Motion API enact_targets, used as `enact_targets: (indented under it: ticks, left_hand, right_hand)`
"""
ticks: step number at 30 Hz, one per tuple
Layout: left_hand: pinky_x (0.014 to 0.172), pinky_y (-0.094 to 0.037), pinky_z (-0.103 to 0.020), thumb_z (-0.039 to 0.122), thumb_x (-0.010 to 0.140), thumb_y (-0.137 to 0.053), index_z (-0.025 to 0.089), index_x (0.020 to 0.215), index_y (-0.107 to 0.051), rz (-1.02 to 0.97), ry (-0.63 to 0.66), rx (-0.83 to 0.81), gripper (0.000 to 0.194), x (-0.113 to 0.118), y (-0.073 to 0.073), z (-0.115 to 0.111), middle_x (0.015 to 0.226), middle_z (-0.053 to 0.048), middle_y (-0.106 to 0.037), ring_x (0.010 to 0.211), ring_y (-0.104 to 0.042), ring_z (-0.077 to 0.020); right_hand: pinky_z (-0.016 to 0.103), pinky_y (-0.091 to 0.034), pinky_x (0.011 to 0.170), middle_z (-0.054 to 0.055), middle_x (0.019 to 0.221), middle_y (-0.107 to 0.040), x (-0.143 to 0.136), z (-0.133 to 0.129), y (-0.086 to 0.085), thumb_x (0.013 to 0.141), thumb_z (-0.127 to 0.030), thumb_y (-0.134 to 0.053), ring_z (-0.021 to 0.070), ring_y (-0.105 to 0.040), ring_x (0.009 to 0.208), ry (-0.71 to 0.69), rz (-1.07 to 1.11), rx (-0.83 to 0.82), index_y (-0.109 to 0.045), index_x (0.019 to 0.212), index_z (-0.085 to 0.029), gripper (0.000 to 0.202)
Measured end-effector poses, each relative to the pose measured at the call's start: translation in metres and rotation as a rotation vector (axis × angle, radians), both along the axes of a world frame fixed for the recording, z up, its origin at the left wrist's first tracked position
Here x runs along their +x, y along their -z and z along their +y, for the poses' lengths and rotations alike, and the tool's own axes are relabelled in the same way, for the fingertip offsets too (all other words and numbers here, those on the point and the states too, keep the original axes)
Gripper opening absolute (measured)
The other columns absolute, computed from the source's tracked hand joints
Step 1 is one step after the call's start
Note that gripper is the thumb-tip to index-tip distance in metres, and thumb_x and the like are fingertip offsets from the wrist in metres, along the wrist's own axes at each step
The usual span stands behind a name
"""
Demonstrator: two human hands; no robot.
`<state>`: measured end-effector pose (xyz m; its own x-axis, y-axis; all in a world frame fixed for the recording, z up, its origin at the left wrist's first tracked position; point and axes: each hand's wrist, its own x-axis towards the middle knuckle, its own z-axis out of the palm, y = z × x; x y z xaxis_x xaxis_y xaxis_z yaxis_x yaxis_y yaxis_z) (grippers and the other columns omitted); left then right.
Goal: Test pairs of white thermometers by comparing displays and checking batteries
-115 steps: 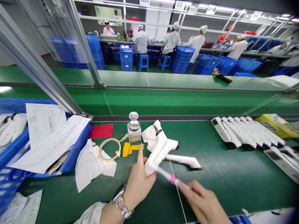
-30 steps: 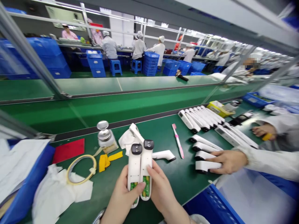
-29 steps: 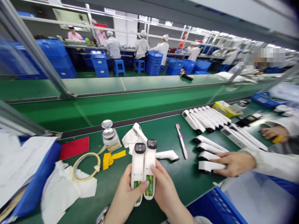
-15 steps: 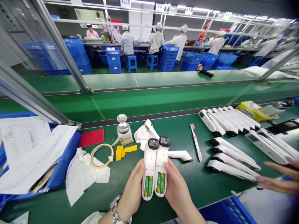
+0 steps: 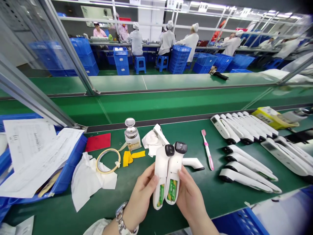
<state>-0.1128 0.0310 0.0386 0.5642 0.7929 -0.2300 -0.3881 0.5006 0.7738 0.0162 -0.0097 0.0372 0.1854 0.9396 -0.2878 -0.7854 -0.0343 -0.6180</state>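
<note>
My left hand (image 5: 144, 192) is closed around a white handheld infrared thermometer (image 5: 161, 164) with a black sensor head. A second such thermometer (image 5: 174, 166) is in my right hand (image 5: 192, 192), side by side with the first. Both have open battery bays, with green batteries (image 5: 172, 190) showing inside. Behind them, two more white thermometers lie on the bench, one pointing right (image 5: 193, 162) and one (image 5: 160, 133) beside a crumpled white cloth (image 5: 151, 142). To the right of my hands is a pink and white toothbrush (image 5: 207, 150).
Rows of white thermometers (image 5: 249, 179) lie at right, near a yellow bin (image 5: 274, 118). On the left are a pump bottle (image 5: 132, 138), a tape roll (image 5: 98, 163), yellow strips (image 5: 127, 159), a red sheet (image 5: 98, 142) and a blue bin (image 5: 70, 163) with papers. Several people work beyond.
The left thermometer has turned, so its sensor head now faces right and its batteries show less. My left thumb has shifted on it. A co-worker's hand at the right has left the view.
</note>
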Motion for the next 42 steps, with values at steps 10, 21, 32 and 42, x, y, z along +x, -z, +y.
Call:
enact_targets:
  ticks: [10, 21, 32, 42]
  left_hand:
    - [0.087, -0.045, -0.033, 0.03, 0.076, -0.068, 0.019, 0.124, -0.049, -0.012, 0.007, 0.092, 0.052, -0.002, 0.003, 0.006, 0.111, -0.011, -0.06, 0.097, -0.056, -0.0201]
    - [0.081, -0.045, -0.024, 0.03, 0.075, -0.069, 0.021, 0.119, -0.05, -0.008, -0.042, 0.093, 0.049, -0.001, 0.005, 0.005, 0.108, -0.007, -0.06, 0.095, -0.056, -0.0166]
    - [0.087, -0.045, -0.027, 0.029, 0.077, -0.067, 0.023, 0.119, -0.046, 0.054, -0.072, 0.142, 0.047, 0.0, 0.006, 0.003, 0.112, -0.006, -0.058, 0.101, -0.055, -0.0169]
    - [0.075, -0.046, -0.024, 0.032, 0.08, -0.06, 0.024, 0.106, -0.049, 0.261, -0.377, 0.222, 0.029, -0.008, 0.007, -0.002, 0.099, -0.002, -0.058, 0.088, -0.056, -0.0142]
  right_hand:
    - [0.037, -0.046, 0.093, 0.008, 0.127, -0.055, 0.006, -0.01, -0.006, 0.086, -0.026, -0.058, 0.0276, -0.049, 0.117, -0.042, -0.08, -0.008, -0.055, 0.124, -0.024, 0.038]
    - [0.036, -0.046, 0.095, 0.004, 0.13, -0.052, 0.002, -0.009, 0.003, 0.077, -0.027, -0.073, 0.0251, -0.05, 0.117, 0.049, -0.303, 0.05, -0.053, 0.122, -0.034, 0.05]
    - [0.036, -0.047, 0.091, 0.005, 0.128, -0.053, 0.002, -0.008, 0.0, 0.077, -0.024, -0.072, 0.0256, -0.05, 0.116, 0.036, -0.372, 0.154, -0.048, 0.127, -0.034, 0.056]
    - [0.03, -0.047, 0.083, 0.001, 0.118, -0.061, 0.001, -0.017, -0.008, 0.08, -0.03, -0.069, 0.0195, -0.057, 0.098, -0.063, -0.421, 0.023, -0.051, 0.126, -0.034, 0.049]
